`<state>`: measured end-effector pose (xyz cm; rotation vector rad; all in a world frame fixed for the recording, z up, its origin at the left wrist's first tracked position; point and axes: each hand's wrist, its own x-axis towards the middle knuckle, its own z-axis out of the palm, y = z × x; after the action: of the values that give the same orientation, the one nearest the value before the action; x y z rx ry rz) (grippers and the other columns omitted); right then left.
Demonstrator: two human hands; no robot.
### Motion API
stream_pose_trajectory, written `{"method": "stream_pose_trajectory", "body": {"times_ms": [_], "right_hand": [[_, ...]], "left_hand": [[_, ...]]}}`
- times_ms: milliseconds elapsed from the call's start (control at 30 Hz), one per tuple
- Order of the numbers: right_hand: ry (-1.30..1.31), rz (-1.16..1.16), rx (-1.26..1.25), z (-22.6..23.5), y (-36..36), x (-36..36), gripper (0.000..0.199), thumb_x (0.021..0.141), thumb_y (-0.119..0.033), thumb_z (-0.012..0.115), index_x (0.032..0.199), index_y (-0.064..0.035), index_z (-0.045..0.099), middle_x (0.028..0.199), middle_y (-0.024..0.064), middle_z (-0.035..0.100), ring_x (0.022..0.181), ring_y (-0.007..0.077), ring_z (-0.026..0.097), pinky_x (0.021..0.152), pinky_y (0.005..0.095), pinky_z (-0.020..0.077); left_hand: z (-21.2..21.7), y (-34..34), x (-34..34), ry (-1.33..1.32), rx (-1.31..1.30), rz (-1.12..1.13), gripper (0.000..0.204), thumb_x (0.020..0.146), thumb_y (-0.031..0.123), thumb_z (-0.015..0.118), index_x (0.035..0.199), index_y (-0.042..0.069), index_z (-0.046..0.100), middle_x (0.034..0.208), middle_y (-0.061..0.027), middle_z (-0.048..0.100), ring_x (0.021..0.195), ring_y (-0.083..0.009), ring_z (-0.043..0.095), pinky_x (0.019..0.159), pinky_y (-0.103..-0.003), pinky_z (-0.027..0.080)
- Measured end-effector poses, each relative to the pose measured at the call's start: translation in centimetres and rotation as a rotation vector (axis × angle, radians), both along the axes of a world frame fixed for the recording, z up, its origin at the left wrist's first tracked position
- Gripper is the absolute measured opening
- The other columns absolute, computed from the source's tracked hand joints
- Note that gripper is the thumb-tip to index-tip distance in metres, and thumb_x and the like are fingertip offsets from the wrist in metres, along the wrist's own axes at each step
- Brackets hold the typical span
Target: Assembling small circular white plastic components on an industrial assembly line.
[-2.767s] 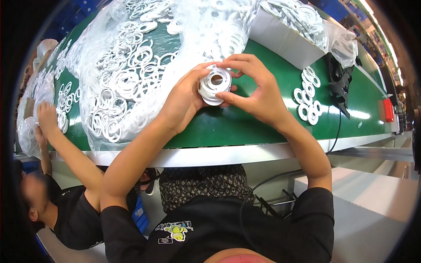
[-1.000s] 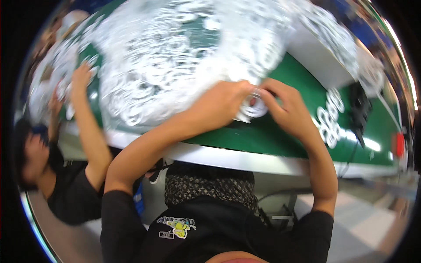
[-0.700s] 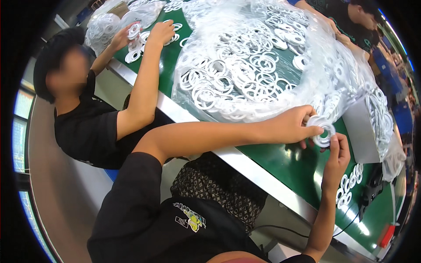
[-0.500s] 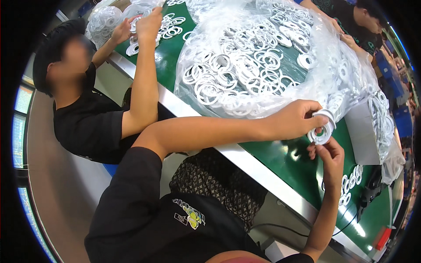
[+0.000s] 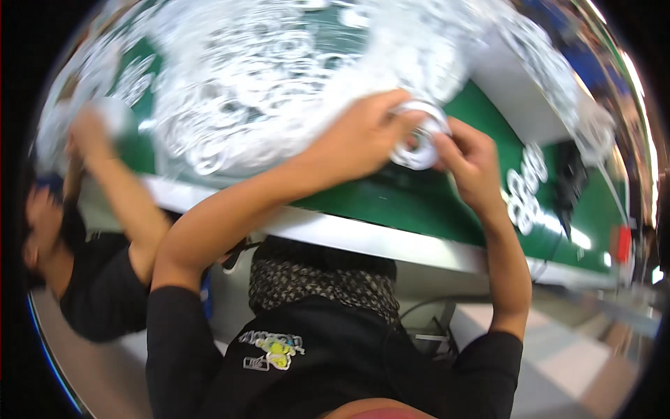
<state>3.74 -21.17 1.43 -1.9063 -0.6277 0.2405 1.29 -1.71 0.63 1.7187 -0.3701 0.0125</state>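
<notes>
My left hand [image 5: 359, 136] and my right hand [image 5: 471, 157] hold a stack of white plastic rings [image 5: 417, 136] between them, above the green table [image 5: 419, 202]. The left hand's fingers wrap the stack from the left, the right hand's fingertips press it from the right. Just behind the hands lies a big heap of loose white rings [image 5: 279, 77] on clear plastic sheeting. The picture is blurred by motion.
A person in a black shirt [image 5: 84, 272] sits at my left, one arm [image 5: 118, 188] raised to the table. A few white rings [image 5: 527, 192] lie on the green top at the right, beside a black tool with a cable [image 5: 569, 185]. A white box [image 5: 516, 91] stands behind.
The view has swung back from the left to face the table squarely. Both hands have kept hold of the ring stack, now nearer the middle of the picture.
</notes>
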Motion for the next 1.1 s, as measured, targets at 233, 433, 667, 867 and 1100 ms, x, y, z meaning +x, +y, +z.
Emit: {"method": "stream_pose_trajectory", "body": {"times_ms": [233, 433, 667, 867, 1100], "right_hand": [[0.130, 0.015, 0.102, -0.8, -0.5, 0.3, 0.027, 0.086, -0.024, 0.059, 0.077, 0.0010, 0.060, 0.061, 0.0000, 0.056, 0.057, 0.0043, 0.046, 0.051, 0.0228, 0.0365], [0.197, 0.045, 0.116, -0.6, -0.2, -0.1, 0.025, 0.086, -0.024, 0.060, 0.083, 0.0008, 0.064, 0.062, 0.0007, 0.058, 0.057, 0.0042, 0.050, 0.051, 0.0215, 0.0382], [0.169, 0.001, 0.263, 0.2, 0.4, -0.4, 0.025, 0.090, -0.023, 0.058, 0.085, 0.0002, 0.064, 0.066, 0.0005, 0.059, 0.057, 0.0051, 0.049, 0.050, 0.0206, 0.0376], [0.287, -0.019, 0.426, -0.3, 0.0, 0.5, 0.023, 0.088, -0.019, 0.064, 0.098, 0.0023, 0.062, 0.078, 0.0047, 0.063, 0.063, 0.0075, 0.055, 0.054, 0.0216, 0.0433], [0.120, -0.110, 0.304, 0.2, -0.3, 0.1, 0.022, 0.086, -0.022, 0.063, 0.090, -0.0003, 0.063, 0.078, 0.0015, 0.063, 0.066, 0.0056, 0.052, 0.058, 0.0209, 0.0406]], "left_hand": [[0.6, -0.8, -0.6, 0.194, -0.099, -0.115, 0.025, 0.097, 0.024, 0.048, 0.101, 0.000, 0.055, 0.084, -0.0028, 0.059, 0.076, -0.0062, 0.052, 0.069, -0.021, 0.043], [0.5, -0.6, -0.5, 0.194, -0.057, -0.110, 0.026, 0.097, 0.024, 0.050, 0.096, 0.000, 0.057, 0.079, -0.0018, 0.058, 0.073, -0.0059, 0.052, 0.066, -0.021, 0.043], [1.0, -0.6, -0.6, 0.317, -0.302, -0.013, 0.029, 0.095, 0.024, 0.055, 0.109, -0.002, 0.056, 0.086, -0.0035, 0.062, 0.079, -0.0075, 0.057, 0.071, -0.021, 0.046], [1.1, -0.1, 0.4, 0.276, -0.534, 0.052, 0.033, 0.093, 0.019, 0.057, 0.117, -0.004, 0.054, 0.104, -0.0103, 0.063, 0.095, -0.0138, 0.060, 0.085, -0.028, 0.048], [1.2, -0.6, -0.7, 0.095, -0.163, 0.037, 0.023, 0.092, 0.015, 0.058, 0.103, -0.004, 0.064, 0.090, -0.0059, 0.066, 0.082, -0.0081, 0.060, 0.075, -0.021, 0.047]]}}
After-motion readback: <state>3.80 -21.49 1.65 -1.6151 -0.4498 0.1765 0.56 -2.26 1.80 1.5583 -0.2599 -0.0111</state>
